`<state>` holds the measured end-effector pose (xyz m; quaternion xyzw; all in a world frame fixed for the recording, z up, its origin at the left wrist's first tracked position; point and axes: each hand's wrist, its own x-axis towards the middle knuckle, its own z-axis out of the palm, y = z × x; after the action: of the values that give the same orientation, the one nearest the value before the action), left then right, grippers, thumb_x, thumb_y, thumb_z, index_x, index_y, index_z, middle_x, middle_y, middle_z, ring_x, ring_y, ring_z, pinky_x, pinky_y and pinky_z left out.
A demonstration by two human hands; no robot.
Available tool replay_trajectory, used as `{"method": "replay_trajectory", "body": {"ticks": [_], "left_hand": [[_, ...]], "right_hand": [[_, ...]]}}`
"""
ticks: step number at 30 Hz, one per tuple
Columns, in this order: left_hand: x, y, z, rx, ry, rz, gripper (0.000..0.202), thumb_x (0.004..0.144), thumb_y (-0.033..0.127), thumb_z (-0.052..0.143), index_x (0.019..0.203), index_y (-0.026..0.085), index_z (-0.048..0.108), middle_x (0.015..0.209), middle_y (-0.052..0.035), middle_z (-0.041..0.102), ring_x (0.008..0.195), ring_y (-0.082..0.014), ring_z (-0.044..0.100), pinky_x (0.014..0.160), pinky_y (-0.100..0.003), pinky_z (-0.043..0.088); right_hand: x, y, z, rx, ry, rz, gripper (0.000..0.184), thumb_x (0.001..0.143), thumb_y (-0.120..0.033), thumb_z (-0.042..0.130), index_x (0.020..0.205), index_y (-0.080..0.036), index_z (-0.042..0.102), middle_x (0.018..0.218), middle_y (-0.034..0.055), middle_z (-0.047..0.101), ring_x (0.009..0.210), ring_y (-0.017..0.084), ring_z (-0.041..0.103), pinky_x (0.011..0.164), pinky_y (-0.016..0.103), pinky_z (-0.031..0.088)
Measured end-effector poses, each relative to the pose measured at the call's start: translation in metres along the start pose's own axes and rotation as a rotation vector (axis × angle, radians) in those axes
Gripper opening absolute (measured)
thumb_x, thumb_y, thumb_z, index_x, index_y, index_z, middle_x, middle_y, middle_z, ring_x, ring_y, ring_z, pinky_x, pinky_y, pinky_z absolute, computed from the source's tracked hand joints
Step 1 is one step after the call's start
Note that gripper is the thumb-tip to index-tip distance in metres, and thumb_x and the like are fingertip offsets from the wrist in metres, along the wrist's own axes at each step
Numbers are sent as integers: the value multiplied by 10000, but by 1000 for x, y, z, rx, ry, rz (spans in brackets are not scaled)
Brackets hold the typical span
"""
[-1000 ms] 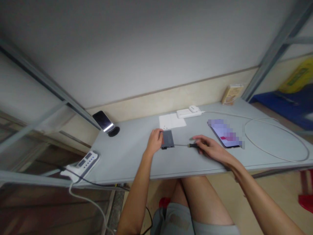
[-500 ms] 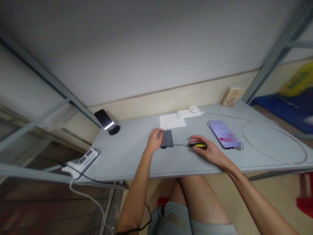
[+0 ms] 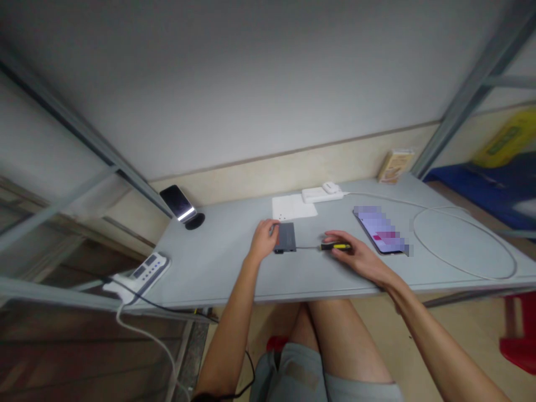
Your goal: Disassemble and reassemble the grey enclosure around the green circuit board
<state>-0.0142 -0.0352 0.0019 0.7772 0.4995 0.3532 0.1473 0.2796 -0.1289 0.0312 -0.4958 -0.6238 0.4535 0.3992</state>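
Note:
Near the middle of the desk, a flat dark-grey rectangular device lies under the grip of my left hand. The fingers close on its left side. From the right, my right hand holds a screwdriver by its black and yellow handle. The thin shaft runs level to the left, and its tip meets the device's lower right edge. Just behind the device is a white paper sheet with several tiny dark bits, perhaps screws, near its left corner.
A smartphone lies right of my right hand. Behind are a white power strip with a long cable and a small box. At left stand a phone on a stand and another power strip.
The camera view has shifted slightly. My left hand stays on the device; the screwdriver handle has turned a little in my right fingers, its tip still at the device's edge.

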Motion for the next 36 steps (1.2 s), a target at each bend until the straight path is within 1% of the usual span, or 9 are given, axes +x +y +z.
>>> {"method": "replay_trajectory", "body": {"ticks": [3, 6, 10, 13, 15, 19, 23, 31, 36], "left_hand": [[-1, 0, 1, 0, 0, 3, 191, 973, 158, 520, 1060, 216, 679, 1002, -42, 695, 971, -207, 599, 931, -349, 494], [-1, -1, 2, -9, 3, -4, 192, 972, 158, 521, 1061, 215, 681, 1004, -41, 697, 970, -204, 602, 932, -347, 495], [-2, -2, 2, -29, 9, -17, 191, 978, 177, 520, 1060, 220, 686, 1023, -41, 701, 962, -198, 607, 926, -343, 502], [-3, -2, 3, -35, 14, -19, 185, 976, 182, 527, 1054, 219, 691, 1006, -39, 704, 945, -197, 602, 919, -344, 504], [-3, -2, 2, -37, 19, -26, 182, 974, 185, 532, 1055, 219, 692, 1003, -36, 706, 933, -194, 599, 918, -345, 503], [-3, -2, 2, -45, 26, -30, 179, 969, 182, 539, 1056, 214, 693, 1020, -39, 708, 925, -190, 601, 913, -342, 506], [-2, 0, 1, -26, 29, -22, 187, 956, 158, 539, 1055, 208, 690, 1004, -41, 702, 909, -189, 605, 904, -342, 509], [-3, 4, 0, 4, 31, 8, 174, 956, 153, 530, 1031, 197, 681, 975, -50, 690, 909, -198, 599, 900, -355, 506], [-4, 10, -4, -5, -27, 38, 219, 944, 132, 506, 1070, 201, 671, 1013, -61, 687, 988, -215, 602, 932, -369, 501]], "right_hand": [[2, -2, 4, -12, 35, 78, 579, 921, -627, 501, 1323, -218, 581, 919, 75, 738, 582, 149, 578, 554, 299, 472], [2, -1, 6, -11, 80, 91, 571, 918, -627, 512, 1279, -195, 611, 675, 18, 661, 522, 146, 530, 516, 289, 445], [0, 5, 5, 98, 91, 19, 506, 810, -513, 721, 1217, -229, 621, 935, 69, 746, 695, 167, 646, 709, 340, 556], [1, 11, 4, 171, 125, 7, 430, 759, -451, 768, 1116, -241, 652, 1083, 93, 744, 867, 211, 693, 806, 380, 582], [2, 13, 4, 181, 168, 11, 368, 756, -424, 757, 1061, -238, 666, 1092, 95, 740, 902, 226, 700, 805, 391, 589], [2, 14, 4, 140, 190, 25, 299, 776, -350, 699, 1047, -225, 672, 1066, 89, 738, 719, 181, 679, 751, 391, 580], [1, 10, 5, 77, 196, 25, 244, 775, -301, 655, 999, -210, 689, 1001, 85, 739, 676, 175, 647, 708, 370, 550], [-3, 4, 5, 69, 230, 42, 178, 762, -309, 641, 890, -202, 701, 827, 59, 710, 655, 180, 604, 650, 335, 487], [-3, 6, 2, 122, 294, 52, 247, 788, -427, 693, 911, -214, 683, 932, 63, 728, 650, 176, 632, 727, 367, 522]]}}
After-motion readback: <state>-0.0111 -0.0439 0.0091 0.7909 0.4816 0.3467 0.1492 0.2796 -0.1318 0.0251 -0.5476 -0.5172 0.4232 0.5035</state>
